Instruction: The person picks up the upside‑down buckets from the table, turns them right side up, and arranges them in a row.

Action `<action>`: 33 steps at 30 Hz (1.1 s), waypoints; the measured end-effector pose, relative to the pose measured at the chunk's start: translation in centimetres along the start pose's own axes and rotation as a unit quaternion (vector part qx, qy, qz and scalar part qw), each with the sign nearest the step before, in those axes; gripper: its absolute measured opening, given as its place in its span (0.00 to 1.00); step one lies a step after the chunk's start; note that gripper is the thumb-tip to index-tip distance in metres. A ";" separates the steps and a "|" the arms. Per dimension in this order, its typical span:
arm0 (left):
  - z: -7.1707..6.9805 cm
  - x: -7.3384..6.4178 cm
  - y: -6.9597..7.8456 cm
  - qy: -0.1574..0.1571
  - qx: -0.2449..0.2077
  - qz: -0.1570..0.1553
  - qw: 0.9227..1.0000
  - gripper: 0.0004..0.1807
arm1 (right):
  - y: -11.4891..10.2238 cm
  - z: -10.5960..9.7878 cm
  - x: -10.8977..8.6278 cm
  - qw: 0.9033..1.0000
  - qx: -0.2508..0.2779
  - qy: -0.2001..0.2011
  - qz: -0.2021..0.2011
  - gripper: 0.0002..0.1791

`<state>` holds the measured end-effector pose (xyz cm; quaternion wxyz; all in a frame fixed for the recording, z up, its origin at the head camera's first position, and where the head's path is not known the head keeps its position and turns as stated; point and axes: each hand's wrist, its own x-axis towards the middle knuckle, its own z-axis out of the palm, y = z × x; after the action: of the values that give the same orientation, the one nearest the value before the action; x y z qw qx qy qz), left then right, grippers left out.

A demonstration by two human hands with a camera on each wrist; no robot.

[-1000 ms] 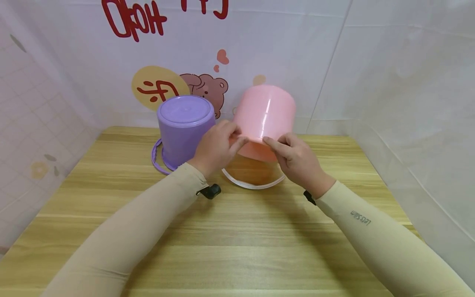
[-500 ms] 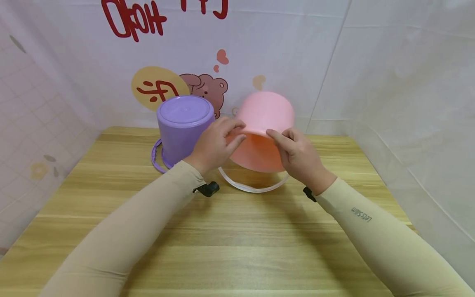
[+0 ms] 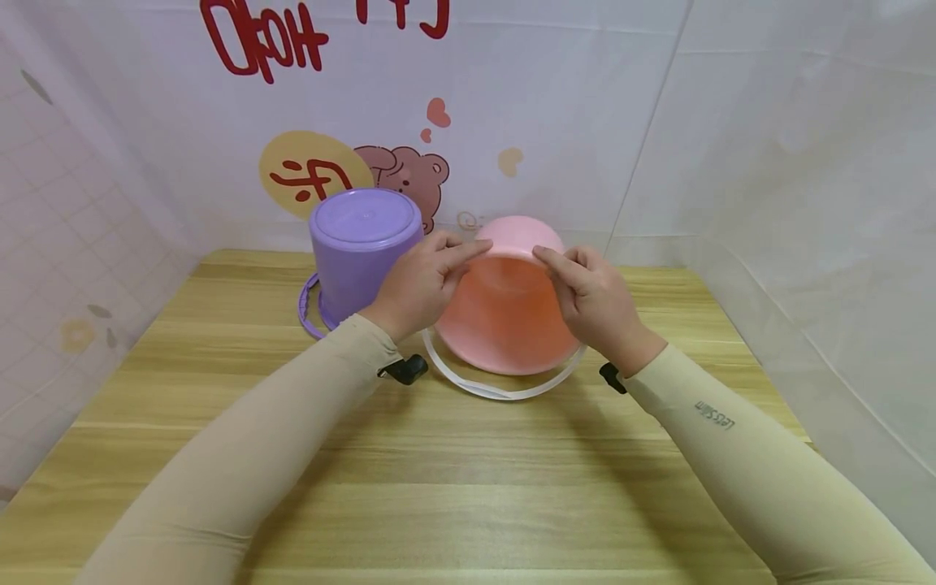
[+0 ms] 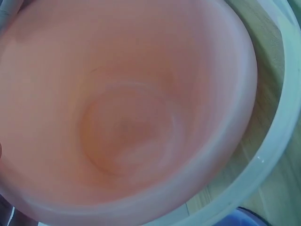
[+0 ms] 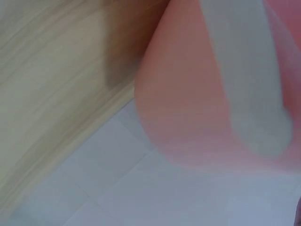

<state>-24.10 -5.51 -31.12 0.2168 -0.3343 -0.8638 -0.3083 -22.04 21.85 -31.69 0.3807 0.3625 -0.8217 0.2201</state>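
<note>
A pink bucket (image 3: 504, 317) is tipped with its mouth toward me, showing its orange-tinted inside. My left hand (image 3: 420, 280) holds the upper left of its rim, the index finger lying along the edge. On the upper right of the rim, my right hand (image 3: 595, 301) grips with fingertips on top. The white handle (image 3: 490, 390) hangs in front of the mouth, low over the table. In the left wrist view the round base (image 4: 129, 129) shows deep inside. The right wrist view has the outer wall (image 5: 188, 99) crossed by the handle's end (image 5: 254, 84).
An upside-down purple bucket (image 3: 358, 276) stands close to my left hand, its purple handle (image 3: 305, 309) on the wooden table (image 3: 468, 487). White printed sheeting (image 3: 556, 97) rises behind the table and along both sides.
The pink bucket has tilted back, so its base sank from view and its mouth swung up to face me. The white handle came slightly nearer. The purple bucket stayed put.
</note>
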 end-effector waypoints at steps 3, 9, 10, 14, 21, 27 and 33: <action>-0.1 0.1 0.1 0.005 0.013 -0.002 1.000 0.23 | 0.7 -0.6 -0.2 1.000 0.005 -0.022 -0.002 0.23; -0.7 0.4 0.1 0.016 0.008 -0.022 1.000 0.23 | 1.9 -1.6 -1.1 0.997 0.008 -0.069 0.021 0.29; -0.8 0.5 0.1 0.015 0.007 -0.026 1.000 0.23 | 1.9 -1.8 -1.1 0.997 0.008 -0.077 0.028 0.30; -1.1 0.7 0.2 0.008 0.008 -0.044 0.999 0.22 | 1.8 -2.0 -0.9 0.994 0.005 -0.098 0.047 0.30; -1.4 0.5 0.1 -0.015 -0.035 -0.060 0.998 0.25 | 1.4 -2.3 -0.6 0.993 -0.002 -0.102 0.063 0.29; -1.7 -0.2 -0.4 -0.034 -0.043 -0.062 0.997 0.30 | 1.3 -2.6 -0.4 0.991 0.014 -0.094 0.092 0.28; -1.7 -0.8 -0.7 -0.036 -0.049 -0.061 0.996 0.31 | 1.2 -2.8 -0.3 0.989 0.014 -0.102 0.106 0.27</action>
<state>-23.74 -7.40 -30.61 0.1501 -0.3021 -0.8737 -0.3505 -21.51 24.50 -30.31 0.2643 0.2991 -0.8869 0.2327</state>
